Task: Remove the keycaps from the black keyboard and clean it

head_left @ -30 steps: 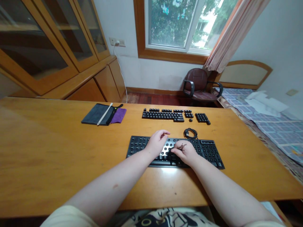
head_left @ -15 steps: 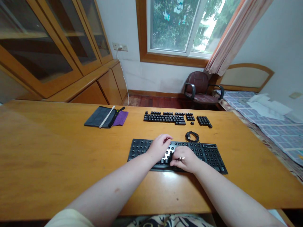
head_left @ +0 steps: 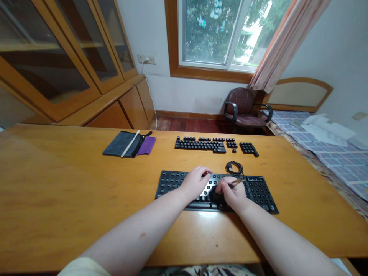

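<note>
A black keyboard (head_left: 172, 188) with its keycaps off lies on the desk in front of me; bare switches show across it, and a few keys sit along its near rows. My left hand (head_left: 197, 181) rests over its left-middle part, fingers loosely bent near the far edge, with a dark gap between thumb and fingers. My right hand (head_left: 233, 193) is closed around a small brush with a brown handle (head_left: 237, 182). Its dark bristles (head_left: 214, 193) are down on the keyboard's middle and are hard to tell from the black keys.
Removed keycaps (head_left: 199, 145) lie in keyboard order toward the desk's far edge. A coiled black cable (head_left: 234, 167) sits behind the keyboard. To the left are a dark grey pouch (head_left: 117, 145), a pale stick (head_left: 130, 143) and a purple cloth (head_left: 148, 145). An office chair (head_left: 243, 107) stands beyond the desk.
My right hand has turned over and shifted slightly right, bringing the brush handle into sight. My left hand has barely moved; its fingers look a little more bent.
</note>
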A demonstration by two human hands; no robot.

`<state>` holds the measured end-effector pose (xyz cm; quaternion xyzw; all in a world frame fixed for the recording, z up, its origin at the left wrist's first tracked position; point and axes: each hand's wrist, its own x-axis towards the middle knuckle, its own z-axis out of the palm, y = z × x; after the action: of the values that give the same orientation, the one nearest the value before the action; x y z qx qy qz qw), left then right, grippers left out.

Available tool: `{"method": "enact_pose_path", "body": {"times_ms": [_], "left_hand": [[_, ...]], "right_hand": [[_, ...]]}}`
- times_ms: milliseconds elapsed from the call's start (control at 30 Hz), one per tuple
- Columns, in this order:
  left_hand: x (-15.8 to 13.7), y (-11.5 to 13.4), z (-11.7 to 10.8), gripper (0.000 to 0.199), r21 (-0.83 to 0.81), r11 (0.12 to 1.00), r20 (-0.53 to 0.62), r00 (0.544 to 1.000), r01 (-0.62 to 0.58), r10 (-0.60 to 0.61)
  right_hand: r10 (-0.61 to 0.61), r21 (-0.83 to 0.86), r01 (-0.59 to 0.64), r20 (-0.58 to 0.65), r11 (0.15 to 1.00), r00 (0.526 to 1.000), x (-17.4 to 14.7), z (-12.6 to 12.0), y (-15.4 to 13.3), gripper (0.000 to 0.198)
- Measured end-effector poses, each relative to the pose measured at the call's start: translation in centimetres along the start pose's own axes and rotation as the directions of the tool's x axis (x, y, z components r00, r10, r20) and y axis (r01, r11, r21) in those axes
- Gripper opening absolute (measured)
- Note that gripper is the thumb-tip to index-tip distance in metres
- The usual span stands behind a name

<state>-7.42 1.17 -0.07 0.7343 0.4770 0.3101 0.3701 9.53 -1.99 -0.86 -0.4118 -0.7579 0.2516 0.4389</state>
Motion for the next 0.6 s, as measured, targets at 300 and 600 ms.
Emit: {"method": "enact_pose_path", "body": {"times_ms": [300,600], "left_hand": [[-0.5,0.1,0.1,0.024,-0.08,0.995,0.06,0.996,-0.056,0.061],[-0.5,0.3,0.2,0.026,-0.05,0.992,0.151,0.981,-0.116,0.122]], "right_hand": [[0.485,0.37,-0.366,-0.311,0.854,0.818,1.0,0.1,1.7,0.045],[0.423,0.381,-0.307,-0.271,0.872,0.864,0.7,0.1,1.8,0.041]]}}
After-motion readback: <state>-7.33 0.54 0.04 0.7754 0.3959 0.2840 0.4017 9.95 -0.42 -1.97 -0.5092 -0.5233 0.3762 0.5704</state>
